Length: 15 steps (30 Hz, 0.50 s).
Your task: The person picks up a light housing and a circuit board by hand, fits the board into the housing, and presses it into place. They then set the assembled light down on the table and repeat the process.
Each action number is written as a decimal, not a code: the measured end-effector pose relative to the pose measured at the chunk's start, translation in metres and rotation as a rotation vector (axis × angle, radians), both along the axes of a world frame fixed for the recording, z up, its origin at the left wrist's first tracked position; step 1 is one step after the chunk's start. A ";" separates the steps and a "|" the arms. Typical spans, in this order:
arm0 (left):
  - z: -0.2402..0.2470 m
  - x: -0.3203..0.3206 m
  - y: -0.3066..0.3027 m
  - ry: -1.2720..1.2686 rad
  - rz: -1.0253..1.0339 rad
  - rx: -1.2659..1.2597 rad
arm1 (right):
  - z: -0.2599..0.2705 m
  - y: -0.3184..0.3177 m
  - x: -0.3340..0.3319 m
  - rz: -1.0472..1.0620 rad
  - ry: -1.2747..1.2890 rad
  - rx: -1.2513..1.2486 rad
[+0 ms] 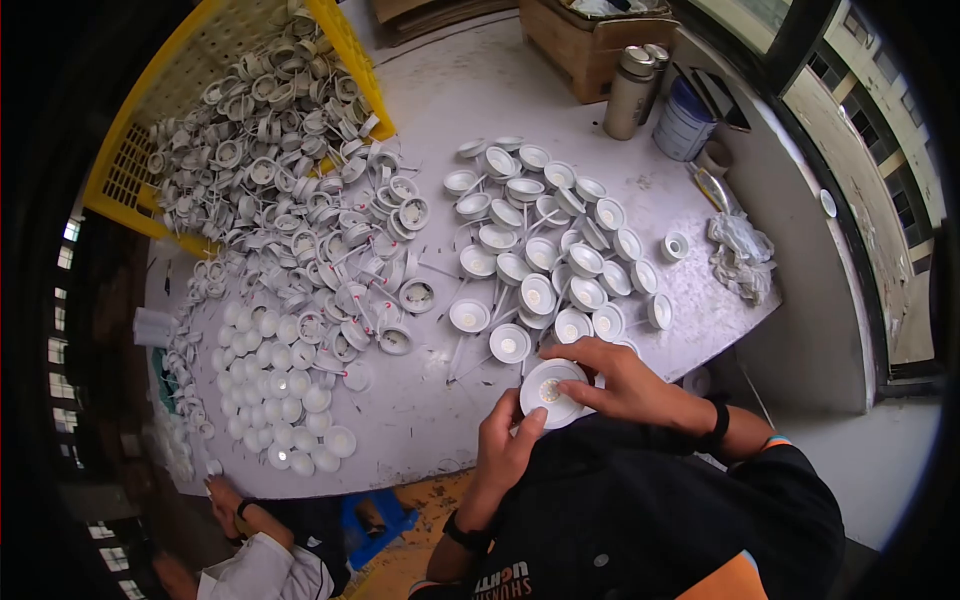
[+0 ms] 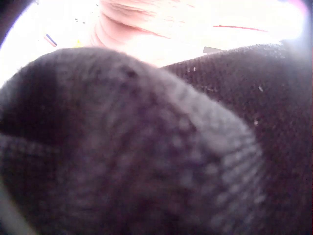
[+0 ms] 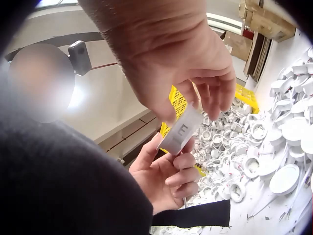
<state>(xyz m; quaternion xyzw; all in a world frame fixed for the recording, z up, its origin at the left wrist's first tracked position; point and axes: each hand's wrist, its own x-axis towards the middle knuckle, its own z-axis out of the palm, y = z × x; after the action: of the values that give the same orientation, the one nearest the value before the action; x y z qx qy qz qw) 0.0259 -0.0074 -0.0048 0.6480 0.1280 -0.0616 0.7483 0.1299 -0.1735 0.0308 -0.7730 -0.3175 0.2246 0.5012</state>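
Note:
One round white lamp housing [image 1: 552, 394] is held between both hands at the table's front edge, its face with small yellowish dots turned up. The left hand [image 1: 507, 445] grips its lower left rim, thumb on the front. From the right, the right hand [image 1: 628, 384] holds the rim, with its thumb over the face. In the right wrist view the housing's side [image 3: 182, 131] shows dark lettering, between the right hand [image 3: 171, 63] above and the left hand [image 3: 164, 178] below. Dark knit fabric [image 2: 132, 142] covers most of the left wrist view.
Many similar white lamps [image 1: 540, 255] lie beyond the hands. Left of them are a heap of white rings with wires [image 1: 290, 220], a yellow crate [image 1: 120, 170] and white discs [image 1: 270, 390]. Flasks [image 1: 628, 95], a can [image 1: 684, 120] and a plastic bag [image 1: 741, 255] stand right. Another person's hand [image 1: 226, 500] is lower left.

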 end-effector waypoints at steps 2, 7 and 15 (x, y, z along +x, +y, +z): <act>0.002 0.001 -0.004 -0.009 0.019 0.067 | 0.000 0.001 -0.003 -0.002 0.044 -0.021; 0.011 0.004 -0.008 -0.052 0.033 0.263 | -0.007 0.004 -0.010 -0.078 -0.027 0.035; 0.007 0.002 -0.007 -0.049 0.055 0.388 | -0.011 0.006 -0.017 -0.088 0.229 0.110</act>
<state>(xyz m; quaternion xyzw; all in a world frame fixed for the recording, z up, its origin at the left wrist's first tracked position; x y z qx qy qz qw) 0.0283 -0.0142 0.0022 0.7775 0.1369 0.0006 0.6138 0.1125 -0.1673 0.0199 -0.7267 -0.2358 0.2716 0.5852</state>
